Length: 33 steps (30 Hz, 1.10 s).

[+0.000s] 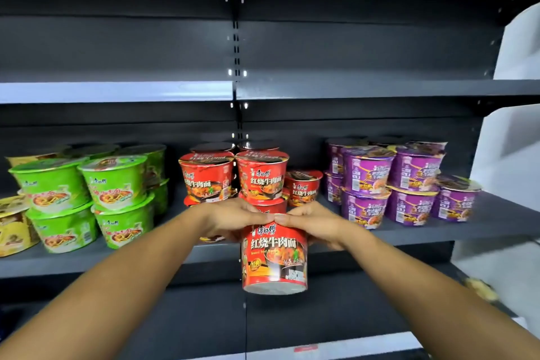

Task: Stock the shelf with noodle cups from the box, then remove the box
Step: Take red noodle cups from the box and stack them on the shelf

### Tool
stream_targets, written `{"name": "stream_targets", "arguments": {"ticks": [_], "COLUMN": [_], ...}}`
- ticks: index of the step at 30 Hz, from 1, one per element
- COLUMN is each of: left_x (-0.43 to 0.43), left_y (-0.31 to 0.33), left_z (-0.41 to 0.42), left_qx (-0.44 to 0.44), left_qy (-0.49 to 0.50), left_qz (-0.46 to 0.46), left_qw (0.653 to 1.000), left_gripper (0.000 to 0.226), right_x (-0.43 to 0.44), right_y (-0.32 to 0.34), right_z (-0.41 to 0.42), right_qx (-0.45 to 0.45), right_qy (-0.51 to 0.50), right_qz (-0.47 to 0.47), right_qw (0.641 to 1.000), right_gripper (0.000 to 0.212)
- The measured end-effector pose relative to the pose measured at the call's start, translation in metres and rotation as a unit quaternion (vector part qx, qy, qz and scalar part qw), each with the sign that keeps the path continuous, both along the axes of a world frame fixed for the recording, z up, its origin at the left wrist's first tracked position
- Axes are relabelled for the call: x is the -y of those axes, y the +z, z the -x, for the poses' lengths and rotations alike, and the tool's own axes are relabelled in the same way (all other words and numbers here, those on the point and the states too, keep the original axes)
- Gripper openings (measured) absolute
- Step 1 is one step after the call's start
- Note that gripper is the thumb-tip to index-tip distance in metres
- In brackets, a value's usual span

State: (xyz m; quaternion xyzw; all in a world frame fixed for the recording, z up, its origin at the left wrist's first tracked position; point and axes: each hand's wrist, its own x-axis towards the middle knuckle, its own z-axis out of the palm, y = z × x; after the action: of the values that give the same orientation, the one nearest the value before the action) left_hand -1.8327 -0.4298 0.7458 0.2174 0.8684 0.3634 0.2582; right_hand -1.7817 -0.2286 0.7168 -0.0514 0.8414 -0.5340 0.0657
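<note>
Left grip [233, 218], right grip [314, 221] hold cup [274, 257]; shelf [496, 222] behind.

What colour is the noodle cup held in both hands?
A red noodle cup with white lettering, clearest in the head view.

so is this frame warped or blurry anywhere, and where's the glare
Head view: wide-angle distortion bows straight lines toward the borders; glare brightens the upper shelf lip on the left; the held red cup is sharp; a yellow object at lower right is blurred.

Dim dark shelving, glare on shelf edge [117, 92], soft focus, wide-angle bowing
</note>
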Motion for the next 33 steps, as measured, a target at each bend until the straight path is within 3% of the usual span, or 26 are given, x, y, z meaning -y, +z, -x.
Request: {"name": "stream_targets", "arguments": {"ticks": [4, 9, 18, 25, 33], "left_x": [-0.023, -0.057, -0.110, -0.117, -0.122], "left_y": [0.021, 0.039, 0.026, 0.004, -0.022], "left_z": [-0.003, -0.006, 0.009, 0.032, 0.055], "left_qx": [-0.048, -0.116, -0.197, -0.296, -0.333], "left_qy": [-0.043, -0.054, -0.055, -0.058, -0.048], "left_qz": [0.000, -0.039, -0.092, -0.029, 0.006], "left_qw": [0.998, 0.991, 0.974, 0.953, 0.942], "left_gripper": [0.049, 0.032, 0.029, 0.034, 0.033], "right_x": [-0.029, -0.067, -0.115, -0.120, -0.120], "right_y": [0.021, 0.041, 0.051, 0.025, -0.004], "right_z": [-0.001, -0.001, 0.009, 0.036, 0.073], "right_qx": [-0.022, -0.054, -0.110, -0.158, -0.165], "right_qy": [0.011, 0.039, 0.025, 0.025, 0.025], "right_qz": [-0.020, -0.039, -0.130, -0.192, -0.222], "right_qw": [1.000, 0.997, 0.985, 0.968, 0.961], "right_gripper": [0.032, 0.037, 0.038, 0.047, 0.061]}}
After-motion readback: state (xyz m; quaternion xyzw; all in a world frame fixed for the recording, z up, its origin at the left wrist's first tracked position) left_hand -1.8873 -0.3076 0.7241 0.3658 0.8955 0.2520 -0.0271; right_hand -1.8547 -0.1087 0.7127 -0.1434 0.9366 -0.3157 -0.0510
